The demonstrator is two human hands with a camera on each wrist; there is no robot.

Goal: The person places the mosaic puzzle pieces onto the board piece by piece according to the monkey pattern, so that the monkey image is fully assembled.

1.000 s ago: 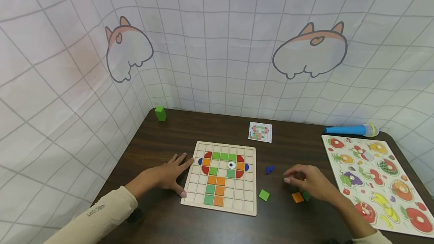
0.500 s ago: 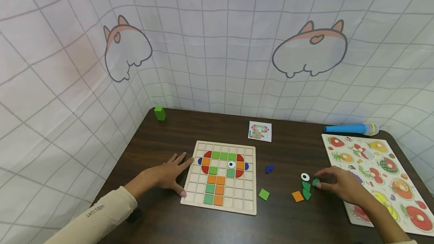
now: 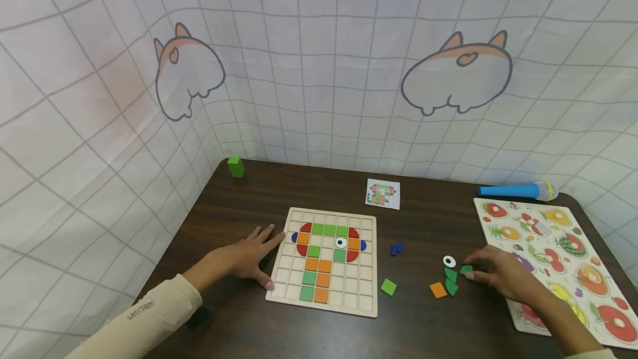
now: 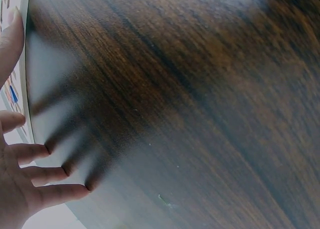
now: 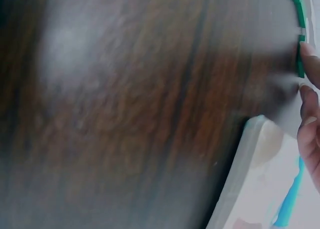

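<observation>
My left hand (image 3: 247, 255) lies spread at the left edge of a wooden grid board (image 3: 351, 309), thumb and fingertips at its rim; the left wrist view shows its fingers straight. Coloured tiles and one eye tile (image 3: 341, 242) form a face-like pattern on the board. On the right, my right hand (image 3: 503, 273) pinches a green curved-edge tile (image 3: 466, 269) between thumb and forefinger, low at the table. Beside it lie another eye tile (image 3: 449, 261), two more green curved tiles (image 3: 451, 275) and an orange square tile (image 3: 438, 291).
A fruit puzzle board (image 3: 518, 320) lies under the right forearm, with a blue toy microphone (image 3: 515, 191) behind it. A pattern card (image 3: 382, 194) lies behind the grid board. Blue tiles (image 3: 397, 249) and a light green square (image 3: 389, 287) lie right of it. A green block (image 3: 236, 167) stands far left.
My right hand has moved right, off the loose tiles, uncovering the eye tile and green tiles, and has reached the rightmost green tile. The left hand has stayed still.
</observation>
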